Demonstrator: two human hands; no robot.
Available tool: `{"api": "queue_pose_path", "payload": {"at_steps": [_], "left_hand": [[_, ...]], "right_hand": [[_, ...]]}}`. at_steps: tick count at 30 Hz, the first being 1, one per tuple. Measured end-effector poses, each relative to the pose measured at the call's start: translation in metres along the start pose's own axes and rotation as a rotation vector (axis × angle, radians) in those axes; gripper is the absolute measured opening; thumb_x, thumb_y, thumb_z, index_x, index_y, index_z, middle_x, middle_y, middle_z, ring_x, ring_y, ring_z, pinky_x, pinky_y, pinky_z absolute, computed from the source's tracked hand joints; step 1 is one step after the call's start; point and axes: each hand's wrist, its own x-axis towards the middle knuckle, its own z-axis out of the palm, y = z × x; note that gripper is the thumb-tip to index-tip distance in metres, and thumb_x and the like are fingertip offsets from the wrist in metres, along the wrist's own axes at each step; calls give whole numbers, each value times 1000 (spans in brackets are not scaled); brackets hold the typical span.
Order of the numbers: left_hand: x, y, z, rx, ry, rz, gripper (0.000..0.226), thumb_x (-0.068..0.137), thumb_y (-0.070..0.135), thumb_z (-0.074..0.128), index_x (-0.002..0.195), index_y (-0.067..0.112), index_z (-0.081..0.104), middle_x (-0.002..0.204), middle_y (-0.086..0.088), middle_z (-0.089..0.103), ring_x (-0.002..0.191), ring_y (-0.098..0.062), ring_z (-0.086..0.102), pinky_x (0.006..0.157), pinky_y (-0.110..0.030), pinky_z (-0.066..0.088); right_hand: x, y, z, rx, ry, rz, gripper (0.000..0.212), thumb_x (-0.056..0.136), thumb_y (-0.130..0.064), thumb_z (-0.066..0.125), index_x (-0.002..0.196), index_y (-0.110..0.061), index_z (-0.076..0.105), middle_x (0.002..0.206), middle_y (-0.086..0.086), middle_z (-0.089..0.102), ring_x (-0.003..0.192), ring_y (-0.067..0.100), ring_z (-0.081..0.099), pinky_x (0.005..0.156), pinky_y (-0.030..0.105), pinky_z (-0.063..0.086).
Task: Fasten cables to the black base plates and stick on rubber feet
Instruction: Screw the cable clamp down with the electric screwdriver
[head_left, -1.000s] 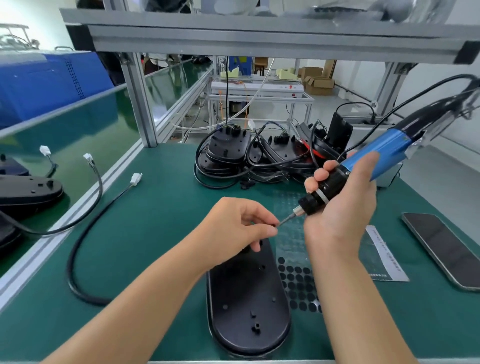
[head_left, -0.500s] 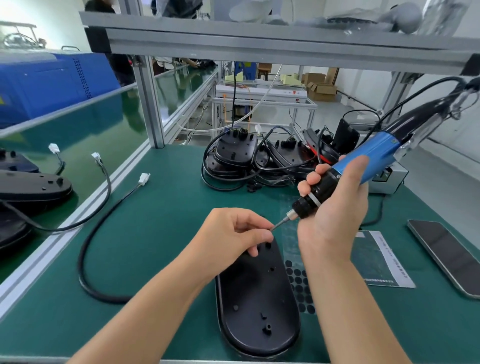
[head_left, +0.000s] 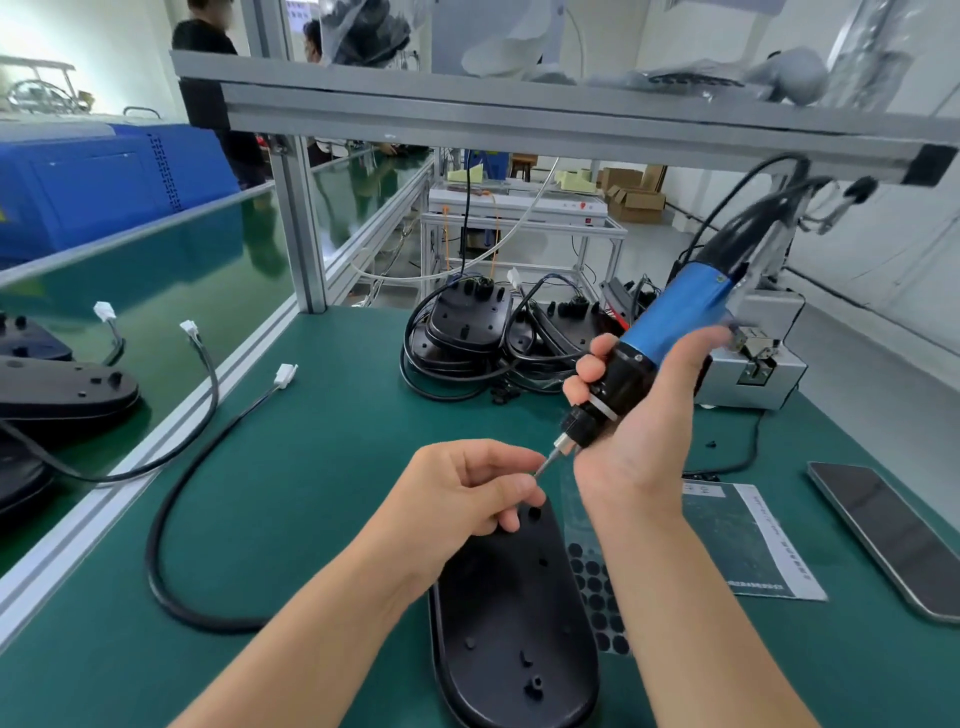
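Right hand wraps the blue electric screwdriver, tilted, bit aimed down-left. Left hand has its fingers curled, fingertips pinched at the bit tip; whatever it pinches is too small to see. Directly beneath lies the black base plate on the green mat, its near end cut off. A sheet of rubber feet sits just beside it, partly behind the right forearm. The black cable loops left. More plates are piled behind, and a phone lies far right.

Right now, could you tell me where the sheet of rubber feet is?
The sheet of rubber feet lies flat on the green mat, just right of the black base plate, partly hidden under the right forearm.
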Motion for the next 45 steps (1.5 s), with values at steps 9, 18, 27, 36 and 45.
{"api": "queue_pose_path", "payload": {"at_steps": [9, 18, 27, 36, 45], "left_hand": [[12, 15, -42, 550, 208, 133, 12, 89, 32, 63, 84, 35, 73, 85, 15, 74, 80, 2, 66, 76, -13, 50], [25, -4, -46, 555, -55, -133, 7, 83, 24, 72, 77, 26, 74, 81, 7, 74, 76, -2, 65, 78, -19, 51], [22, -15, -47, 405, -25, -111, 11, 86, 17, 70, 76, 18, 72, 75, 2, 72, 70, -7, 61, 75, -25, 51], [16, -27, -37, 422, 112, -73, 15, 87, 24, 67, 73, 19, 67, 61, 12, 60, 53, 1, 48, 53, -10, 39], [19, -31, -36, 336, 153, -136, 18, 85, 22, 69, 71, 11, 66, 54, 14, 55, 48, -1, 43, 49, -11, 35]], "right_hand": [[9, 0, 13, -177, -110, -21, 30, 89, -34, 58, 113, -18, 52, 86, 4, 69, 66, 17, 64, 57, 30, 53], [13, 10, 23, -176, -201, 16, 47, 86, -57, 55, 111, -18, 51, 73, 3, 60, 53, 15, 54, 50, 28, 48], [7, 25, 22, -123, -372, 65, 72, 58, -84, 58, 96, -22, 62, 73, 7, 58, 51, 19, 49, 52, 29, 43], [7, 33, 25, -92, -513, 131, 82, 60, -84, 55, 110, -20, 60, 70, 6, 58, 48, 17, 48, 50, 25, 41], [-1, 35, 25, -168, -571, 74, 80, 60, -86, 51, 111, -25, 64, 71, 5, 59, 47, 18, 48, 51, 28, 40]]}}
